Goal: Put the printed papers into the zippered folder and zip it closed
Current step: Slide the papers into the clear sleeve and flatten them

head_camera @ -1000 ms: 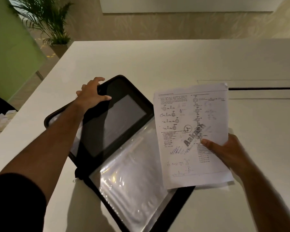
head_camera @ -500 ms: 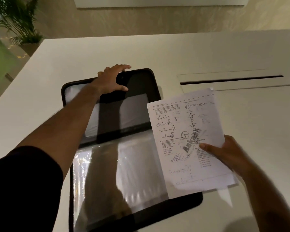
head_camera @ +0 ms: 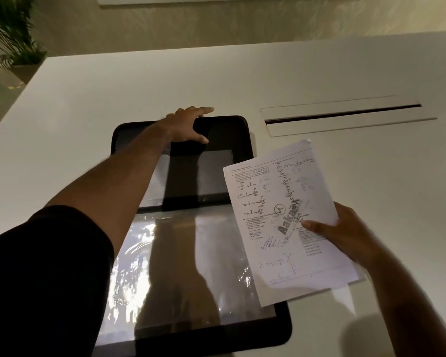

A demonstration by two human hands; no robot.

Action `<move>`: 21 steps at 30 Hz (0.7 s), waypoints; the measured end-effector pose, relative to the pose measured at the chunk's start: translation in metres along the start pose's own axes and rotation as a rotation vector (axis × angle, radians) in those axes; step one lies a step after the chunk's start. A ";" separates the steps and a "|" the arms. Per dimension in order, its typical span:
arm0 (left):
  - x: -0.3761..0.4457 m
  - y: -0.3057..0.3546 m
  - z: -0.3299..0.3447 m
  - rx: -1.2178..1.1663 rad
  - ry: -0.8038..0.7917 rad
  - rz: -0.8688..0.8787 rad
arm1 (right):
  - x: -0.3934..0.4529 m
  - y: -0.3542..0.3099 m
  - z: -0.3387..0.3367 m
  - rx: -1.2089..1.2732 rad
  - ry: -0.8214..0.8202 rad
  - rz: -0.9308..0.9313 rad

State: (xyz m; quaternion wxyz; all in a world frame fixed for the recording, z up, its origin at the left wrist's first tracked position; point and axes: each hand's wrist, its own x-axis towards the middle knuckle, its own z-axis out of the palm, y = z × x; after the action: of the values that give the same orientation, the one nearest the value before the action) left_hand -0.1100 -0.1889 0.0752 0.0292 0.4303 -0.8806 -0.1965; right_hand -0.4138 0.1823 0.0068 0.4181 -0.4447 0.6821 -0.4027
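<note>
Head view: zippered folder (head_camera: 224, 130) swung square since a second ago, lay open flat
left hand (head_camera: 188, 124): fingers spread, pressing far cover; gripped nothing
right hand (head_camera: 343, 235): pinched printed papers (head_camera: 281, 217); insertion seemed next

Item count:
- Qty 1: black zippered folder (head_camera: 227, 130), lying open.
- Qty 1: stack of white printed papers (head_camera: 281, 220); sheet no. can't tell.
- Qty 2: bare hands, left hand (head_camera: 188, 124) & right hand (head_camera: 343, 235).
- Qty 1: white tabletop (head_camera: 139, 81).
- Qty 1: green potted plant (head_camera: 8, 29).
</note>
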 end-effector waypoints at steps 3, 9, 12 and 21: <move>-0.001 0.001 0.008 0.079 0.028 -0.005 | -0.001 0.000 -0.004 0.004 0.001 -0.003; -0.048 0.039 0.037 0.026 0.293 0.014 | 0.000 0.009 -0.019 -0.013 0.024 0.001; -0.100 0.073 0.061 -0.085 0.353 0.019 | 0.000 0.012 -0.024 -0.005 0.030 -0.011; -0.242 0.154 0.153 -0.316 0.326 -0.186 | -0.002 0.022 -0.050 -0.020 0.010 0.006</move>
State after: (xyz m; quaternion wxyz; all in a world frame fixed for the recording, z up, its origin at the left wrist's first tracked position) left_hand -0.1068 0.1314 0.0194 0.2194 0.5257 -0.7792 -0.2616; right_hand -0.4652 0.1991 0.0031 0.4114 -0.4446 0.6895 -0.3970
